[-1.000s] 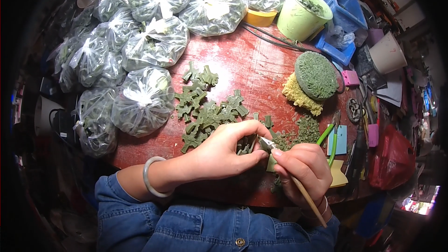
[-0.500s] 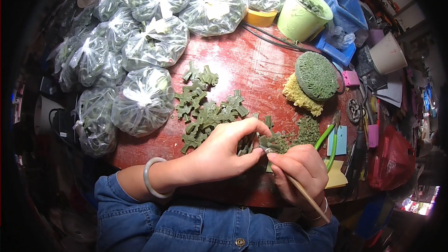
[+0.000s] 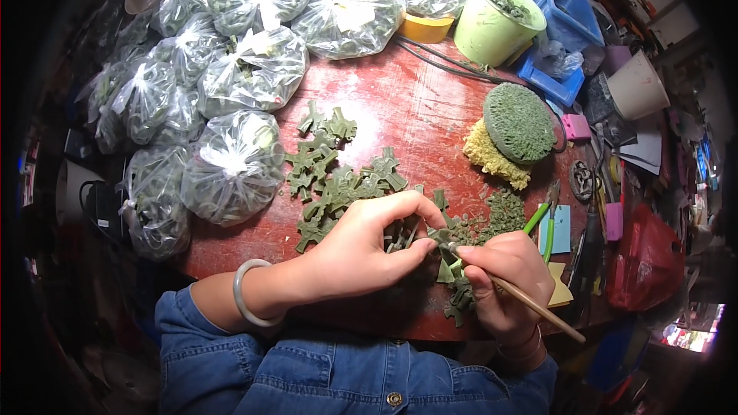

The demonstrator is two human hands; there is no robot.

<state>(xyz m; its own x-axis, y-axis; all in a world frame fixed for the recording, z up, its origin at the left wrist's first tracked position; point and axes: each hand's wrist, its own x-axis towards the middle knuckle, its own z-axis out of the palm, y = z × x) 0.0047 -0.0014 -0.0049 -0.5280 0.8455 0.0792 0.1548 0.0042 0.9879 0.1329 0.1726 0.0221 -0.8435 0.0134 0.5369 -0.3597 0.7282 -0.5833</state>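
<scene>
Between the thumb and forefinger of my left hand [image 3: 373,246] is a small dark green moulded piece [image 3: 442,238]. My right hand [image 3: 511,280] grips a slim tool with a wooden handle [image 3: 547,313], its tip against or right beside that piece; the tip's shape is too small to make out. Beyond my left hand lies a pile of similar green pieces [image 3: 342,188], and several more [image 3: 459,296] lie under my right hand. Green scraps [image 3: 503,215] are heaped just past my fingers. Green-handled pliers [image 3: 549,234] lie to the right of my right hand.
Tied clear bags of green pieces [image 3: 234,165] crowd the left and back of the red table [image 3: 415,131]. A round green pad [image 3: 520,123] rests on a yellow sponge-like block [image 3: 492,157]. At the back right stand a light green bucket [image 3: 492,31] and blue trays [image 3: 565,81]; a red bag [image 3: 644,261] sits far right.
My right hand has shifted slightly right and the tool's handle has swung outward to the right. Green pieces beneath that hand have come into view. My left hand stays nearly in place.
</scene>
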